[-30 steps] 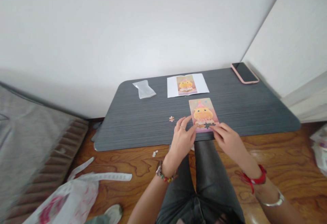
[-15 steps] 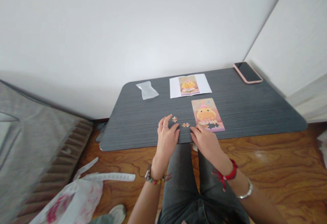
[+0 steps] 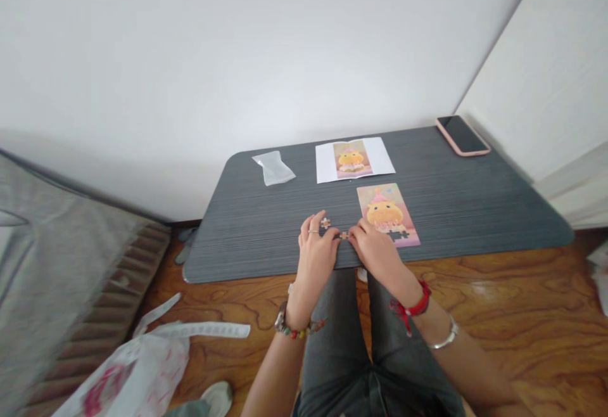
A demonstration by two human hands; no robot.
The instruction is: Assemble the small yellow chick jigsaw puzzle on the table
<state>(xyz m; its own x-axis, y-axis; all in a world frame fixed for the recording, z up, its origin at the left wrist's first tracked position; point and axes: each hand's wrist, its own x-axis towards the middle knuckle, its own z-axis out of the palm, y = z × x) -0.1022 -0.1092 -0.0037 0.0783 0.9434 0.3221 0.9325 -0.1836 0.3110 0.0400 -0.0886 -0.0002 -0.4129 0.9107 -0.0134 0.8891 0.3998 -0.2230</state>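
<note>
A small joined strip of jigsaw puzzle pieces [image 3: 344, 236] lies near the table's front edge, between my hands. My left hand [image 3: 317, 253] has its thumb on the strip's left end, with the other fingers bent. From the other side, my right hand [image 3: 377, 253] pinches at the strip's right end, fingers together. A loose puzzle piece [image 3: 325, 222] sits just beyond my left fingers. Right of my right hand is the jigsaw puzzle [image 3: 384, 209], showing a yellow animal in a pink hat, with a dark gap low down; my hand covers its lower left corner.
Behind the puzzle, an unfolded paper with the same picture [image 3: 377, 154] rests on the dark table [image 3: 266, 227]. A clear plastic bag [image 3: 275, 168] is at the back left, a phone [image 3: 462, 135] at the back right. A white wall borders the far edge.
Both hands have closed in on the small strip of pieces. My right hand moved left onto its right end, and my left thumb moved right to its left end.
</note>
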